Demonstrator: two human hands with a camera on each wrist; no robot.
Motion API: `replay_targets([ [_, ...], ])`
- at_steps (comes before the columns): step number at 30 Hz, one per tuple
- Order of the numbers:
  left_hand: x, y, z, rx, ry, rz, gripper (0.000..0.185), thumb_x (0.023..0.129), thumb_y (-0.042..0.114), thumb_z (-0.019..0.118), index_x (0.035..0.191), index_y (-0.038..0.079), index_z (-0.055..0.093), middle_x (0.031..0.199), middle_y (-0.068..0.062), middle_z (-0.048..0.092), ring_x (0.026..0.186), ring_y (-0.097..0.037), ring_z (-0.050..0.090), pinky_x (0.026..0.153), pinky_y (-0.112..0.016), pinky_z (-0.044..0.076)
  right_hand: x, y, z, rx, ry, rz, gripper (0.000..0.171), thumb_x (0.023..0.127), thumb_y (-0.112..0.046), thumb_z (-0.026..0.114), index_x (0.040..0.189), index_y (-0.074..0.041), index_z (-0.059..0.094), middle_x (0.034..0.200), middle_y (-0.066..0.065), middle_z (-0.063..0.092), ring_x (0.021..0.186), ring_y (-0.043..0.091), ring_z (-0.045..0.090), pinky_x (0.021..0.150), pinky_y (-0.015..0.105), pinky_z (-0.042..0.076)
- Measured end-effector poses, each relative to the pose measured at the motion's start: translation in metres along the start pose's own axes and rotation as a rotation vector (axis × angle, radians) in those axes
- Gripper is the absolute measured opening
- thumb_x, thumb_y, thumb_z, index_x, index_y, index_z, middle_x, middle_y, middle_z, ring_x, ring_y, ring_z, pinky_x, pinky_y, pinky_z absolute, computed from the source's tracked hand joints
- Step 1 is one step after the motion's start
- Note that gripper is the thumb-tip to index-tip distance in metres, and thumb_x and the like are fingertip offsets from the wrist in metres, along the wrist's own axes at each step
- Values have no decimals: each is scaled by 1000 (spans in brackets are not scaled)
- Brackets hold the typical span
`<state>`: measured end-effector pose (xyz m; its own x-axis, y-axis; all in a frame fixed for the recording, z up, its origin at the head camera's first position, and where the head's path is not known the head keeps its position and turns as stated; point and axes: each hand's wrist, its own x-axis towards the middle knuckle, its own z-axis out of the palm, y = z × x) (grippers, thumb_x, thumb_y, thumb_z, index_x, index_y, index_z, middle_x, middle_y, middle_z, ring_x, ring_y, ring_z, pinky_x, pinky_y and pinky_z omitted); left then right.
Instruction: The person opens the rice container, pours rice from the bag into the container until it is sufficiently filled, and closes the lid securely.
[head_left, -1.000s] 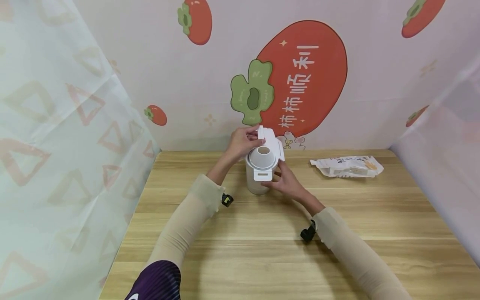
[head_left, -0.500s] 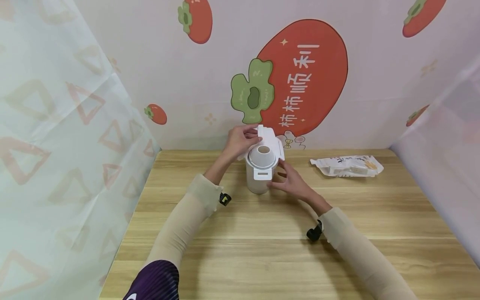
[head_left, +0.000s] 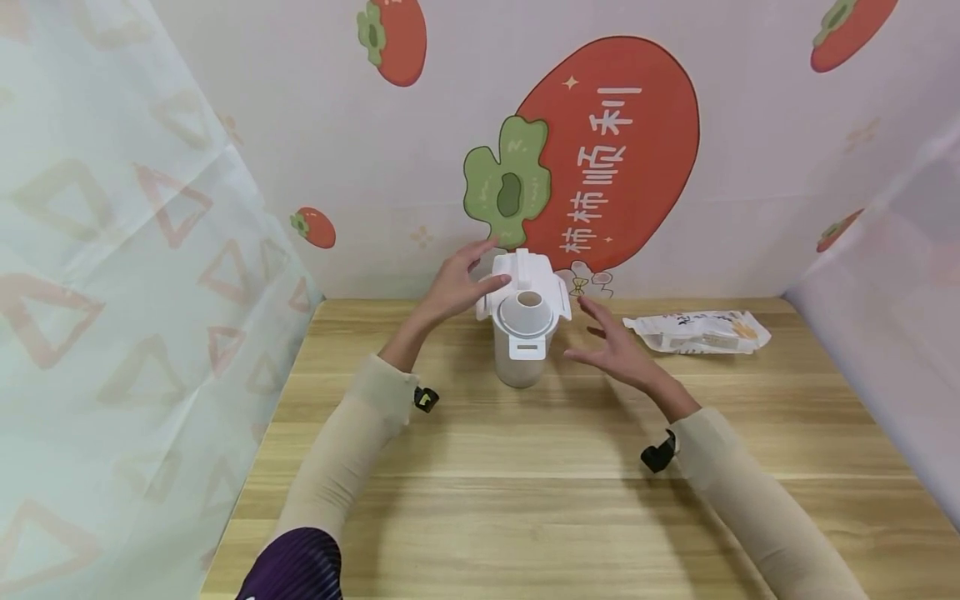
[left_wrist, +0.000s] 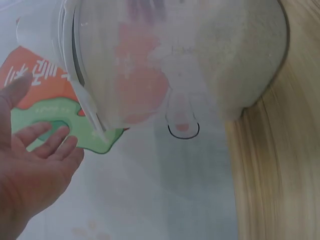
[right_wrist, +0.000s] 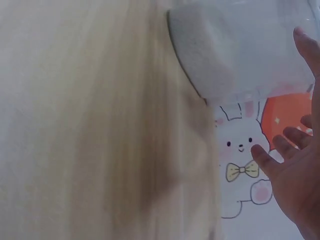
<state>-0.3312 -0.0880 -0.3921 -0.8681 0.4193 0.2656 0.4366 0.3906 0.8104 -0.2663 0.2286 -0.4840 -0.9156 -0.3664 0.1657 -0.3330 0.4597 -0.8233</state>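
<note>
A translucent storage jar [head_left: 516, 368] stands upright at the back of the table. Its white lid [head_left: 546, 285] carries a raised handle, a round cup-like cap [head_left: 526, 318] and side latches, and a slotted latch [head_left: 527, 347] hangs down in front. Pale, fine-grained contents [left_wrist: 245, 55] fill the lower part of the jar in the left wrist view. My left hand [head_left: 454, 286] is spread beside the lid's left edge, holding nothing, its thumb overlapping the lid in the head view. To the right of the jar, my right hand [head_left: 621, 354] is apart from it, fingers loosely extended.
A crumpled white printed bag [head_left: 701, 332] lies on the wooden table [head_left: 495, 500] at the back right. Behind the table rises a printed backdrop [head_left: 375, 183] with persimmon pictures, and a pale sheet [head_left: 135, 333] hangs along the left side.
Both hands have come off the jar: the left has let go of the lid and moved left, the right has withdrawn to the right. The jar stays in place.
</note>
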Motion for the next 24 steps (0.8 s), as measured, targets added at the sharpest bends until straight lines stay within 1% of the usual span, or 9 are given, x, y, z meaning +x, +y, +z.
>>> replay_targets([
  [3,-3,-4,-6,29,-57,21,81,97,33,77,164,7,40,170,-8,38,159,-25,31,127,-38,31,2,-4,-8,-18,21,-14,103,90,-18,87,169,-8,23,173,20,25,158,42,27,118,65,38],
  [6,-7,-9,-10,27,-105,34,84,97,36,77,166,9,36,172,-7,34,160,-25,28,128,-41,29,5,-8,-15,-43,23,-34,103,89,-16,87,169,-9,24,173,18,26,158,41,26,119,63,38],
  [8,-9,-13,-13,34,-137,27,88,96,39,77,167,11,33,173,-6,31,160,-25,27,129,-44,28,7,-10,-19,-64,19,-42,103,89,-15,88,169,-10,24,173,18,26,159,40,26,120,61,37],
  [12,-13,-21,-18,62,-198,-1,101,90,44,82,170,14,26,175,-4,26,161,-26,24,130,-48,23,13,-18,-27,-114,8,-65,104,86,-18,90,169,-13,27,173,18,27,157,42,30,120,61,38],
  [15,-13,-24,-19,102,-238,12,110,87,45,86,170,13,22,176,-6,23,162,-25,20,131,-47,19,19,-23,-33,-153,1,-92,107,84,-24,92,170,-18,28,173,17,27,157,42,29,119,62,39],
  [18,-13,-26,-18,132,-271,35,115,86,46,87,170,10,18,177,-10,19,163,-26,17,132,-45,17,26,-28,-37,-177,-21,-114,110,84,-27,93,170,-21,26,174,15,26,159,40,26,119,63,38],
  [20,-13,-27,-17,145,-290,42,118,85,46,88,170,8,15,177,-13,16,163,-26,16,132,-44,17,30,-31,-39,-192,-37,-117,111,83,-29,93,170,-18,25,174,15,26,159,39,26,120,63,37],
  [24,-13,-28,-15,165,-318,38,124,84,49,88,170,6,11,177,-15,11,164,-27,12,132,-44,15,36,-39,-42,-222,-66,-112,113,81,-33,94,168,-9,28,174,16,27,159,38,27,120,62,37],
])
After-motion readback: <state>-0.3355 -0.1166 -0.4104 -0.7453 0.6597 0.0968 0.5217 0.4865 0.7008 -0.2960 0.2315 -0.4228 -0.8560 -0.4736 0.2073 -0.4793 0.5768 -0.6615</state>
